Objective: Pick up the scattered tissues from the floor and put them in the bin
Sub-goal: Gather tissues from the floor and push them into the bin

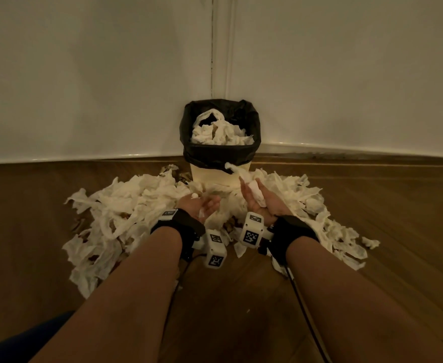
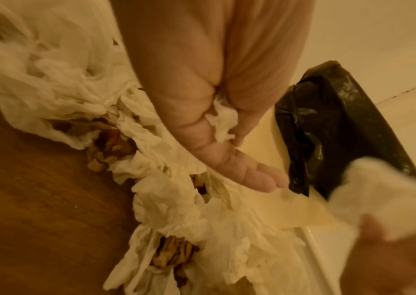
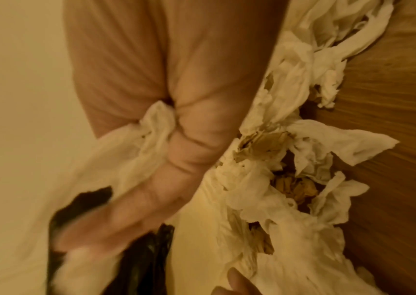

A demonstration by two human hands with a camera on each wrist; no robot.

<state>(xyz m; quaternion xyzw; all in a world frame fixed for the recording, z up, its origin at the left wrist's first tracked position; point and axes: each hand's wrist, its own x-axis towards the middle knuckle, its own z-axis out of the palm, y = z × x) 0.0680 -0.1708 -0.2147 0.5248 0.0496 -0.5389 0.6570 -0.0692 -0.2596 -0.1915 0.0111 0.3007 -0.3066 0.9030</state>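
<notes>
Tissues (image 1: 141, 203) lie heaped on the floor (image 1: 372, 231) around the bin (image 1: 219, 150) in the wall corner. Right hand (image 1: 258, 203) pinches a twisted tissue (image 1: 252, 189); left hand (image 1: 202, 208) pinches a small scrap (image 2: 221, 121). Material judged light, soft, tear-prone; best gathered in loose bunches.

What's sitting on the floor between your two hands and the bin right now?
In the head view, crumpled white tissues cover the floor between the left hand, the right hand and the cream bin with black liner.
</notes>
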